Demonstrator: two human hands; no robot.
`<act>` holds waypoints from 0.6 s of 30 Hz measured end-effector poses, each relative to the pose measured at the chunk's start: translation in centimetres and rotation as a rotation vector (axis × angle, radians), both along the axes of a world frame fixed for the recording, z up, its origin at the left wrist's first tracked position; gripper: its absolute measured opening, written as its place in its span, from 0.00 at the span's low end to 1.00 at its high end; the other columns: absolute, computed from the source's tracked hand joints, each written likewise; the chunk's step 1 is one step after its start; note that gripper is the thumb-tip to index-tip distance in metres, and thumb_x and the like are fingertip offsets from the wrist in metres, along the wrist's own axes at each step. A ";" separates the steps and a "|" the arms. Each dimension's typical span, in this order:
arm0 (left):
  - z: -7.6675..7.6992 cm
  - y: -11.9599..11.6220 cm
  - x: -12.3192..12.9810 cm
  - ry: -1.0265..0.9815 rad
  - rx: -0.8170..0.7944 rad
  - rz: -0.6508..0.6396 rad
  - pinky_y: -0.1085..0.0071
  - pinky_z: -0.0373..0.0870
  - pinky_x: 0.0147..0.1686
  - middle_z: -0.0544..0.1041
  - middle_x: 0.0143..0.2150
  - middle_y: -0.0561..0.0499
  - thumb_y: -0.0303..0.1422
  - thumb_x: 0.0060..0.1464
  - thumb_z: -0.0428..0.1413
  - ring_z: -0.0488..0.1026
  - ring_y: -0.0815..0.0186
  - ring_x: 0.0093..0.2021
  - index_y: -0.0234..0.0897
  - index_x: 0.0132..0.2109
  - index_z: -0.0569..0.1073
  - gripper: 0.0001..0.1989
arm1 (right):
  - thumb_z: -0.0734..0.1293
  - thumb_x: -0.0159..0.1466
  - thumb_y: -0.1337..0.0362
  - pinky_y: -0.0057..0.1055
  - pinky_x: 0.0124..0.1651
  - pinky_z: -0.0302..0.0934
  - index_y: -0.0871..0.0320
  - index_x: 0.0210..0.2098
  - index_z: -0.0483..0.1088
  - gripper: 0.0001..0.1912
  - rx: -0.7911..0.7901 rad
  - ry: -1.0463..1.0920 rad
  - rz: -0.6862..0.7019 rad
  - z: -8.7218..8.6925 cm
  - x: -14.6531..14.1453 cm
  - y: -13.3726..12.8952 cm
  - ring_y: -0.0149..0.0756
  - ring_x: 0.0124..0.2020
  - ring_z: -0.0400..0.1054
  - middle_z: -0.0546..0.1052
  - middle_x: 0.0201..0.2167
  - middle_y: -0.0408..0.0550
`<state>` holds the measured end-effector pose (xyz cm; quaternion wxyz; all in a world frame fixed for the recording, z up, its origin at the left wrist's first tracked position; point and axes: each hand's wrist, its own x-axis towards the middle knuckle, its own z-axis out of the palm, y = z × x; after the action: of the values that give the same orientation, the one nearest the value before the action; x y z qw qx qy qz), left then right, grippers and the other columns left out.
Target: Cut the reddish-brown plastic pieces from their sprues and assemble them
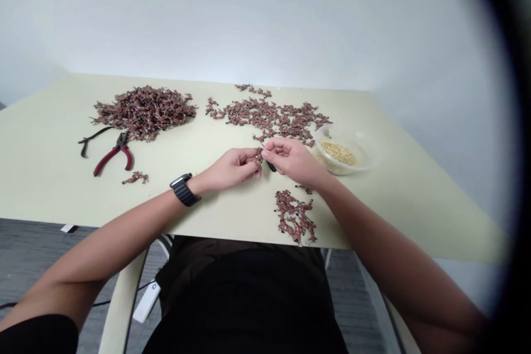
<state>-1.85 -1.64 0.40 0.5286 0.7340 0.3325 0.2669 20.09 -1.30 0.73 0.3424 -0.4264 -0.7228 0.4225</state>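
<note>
From my remote seat, the head camera showed a pale green table (53,177) filling the middle of the view, with a white wall (249,22) behind it and a grey floor (33,249) below its near edge. The biggest mass on it was a heap of reddish-brown pieces (144,113) at the far left, and a looser spread (265,119) of the same pieces ran across the far middle. A smaller pile (294,215) lay near the front edge. A little clump (135,178) sat just beside red-handled pliers (113,153), and a thin black tool (94,135) lay between the pliers and the heap. To the right, a clear tub (360,146) of pale grains (338,152) stood just beside the spread. Both hands were together above the table, between the pliers and the tub. The left hand (234,168), with a black watch (183,189) on its wrist, pinched a tiny reddish piece (259,154) in its fingertips. The right hand (292,160) was closed on a black stub (271,166) right next to that piece. Both held items were too small for me to identify any more exactly.
</note>
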 end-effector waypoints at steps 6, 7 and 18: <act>0.5 0.2 -0.1 -0.112 -0.267 -0.068 0.74 0.58 0.26 0.72 0.32 0.53 0.34 0.70 0.50 0.60 0.74 0.24 0.35 0.41 0.73 0.10 | 0.69 0.70 0.60 0.33 0.33 0.53 0.54 0.39 0.74 0.05 0.327 -0.169 -0.037 0.6 0.7 -0.1 0.33 0.26 0.57 0.65 0.24 0.39; 0.6 0.2 -0.1 -0.127 -0.287 -0.070 0.74 0.57 0.26 0.71 0.32 0.53 0.33 0.69 0.50 0.60 0.75 0.24 0.35 0.42 0.73 0.09 | 0.68 0.71 0.61 0.33 0.33 0.53 0.54 0.39 0.74 0.05 0.381 -0.200 -0.017 0.7 0.7 -0.2 0.33 0.26 0.57 0.65 0.24 0.39; -0.4 0.0 0.2 0.026 0.094 0.034 0.74 0.60 0.31 0.70 0.29 0.55 0.30 0.65 0.51 0.63 0.73 0.28 0.34 0.36 0.71 0.08 | 0.68 0.67 0.63 0.32 0.30 0.52 0.55 0.34 0.69 0.06 0.109 -0.085 -0.160 -0.1 -1.1 -0.8 0.31 0.24 0.59 0.69 0.22 0.39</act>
<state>-1.66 -1.61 0.02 0.4845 0.7558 0.3389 0.2814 18.96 -2.12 0.68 0.3665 -0.4811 -0.7223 0.3355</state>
